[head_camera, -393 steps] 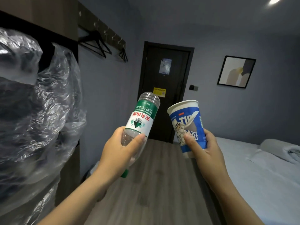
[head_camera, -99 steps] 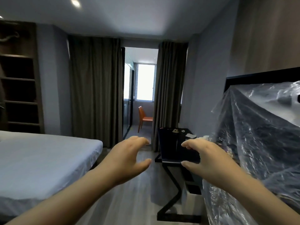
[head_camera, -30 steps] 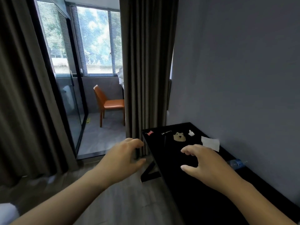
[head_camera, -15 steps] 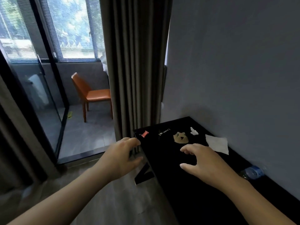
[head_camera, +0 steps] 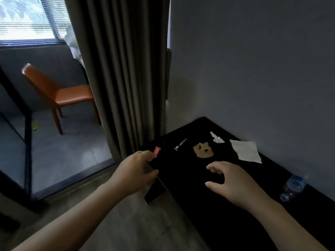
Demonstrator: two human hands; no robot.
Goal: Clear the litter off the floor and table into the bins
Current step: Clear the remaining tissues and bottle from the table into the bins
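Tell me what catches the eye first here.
A left hand and right hand hover at a black table, the left beside a small red wrapper at its edge. Ahead lie a tan scrap and torn white paper; an orange chair stands past the curtain.

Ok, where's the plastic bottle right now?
In the head view, the plastic bottle lies on the black table by the wall, right of the right hand and nearer than the white paper.
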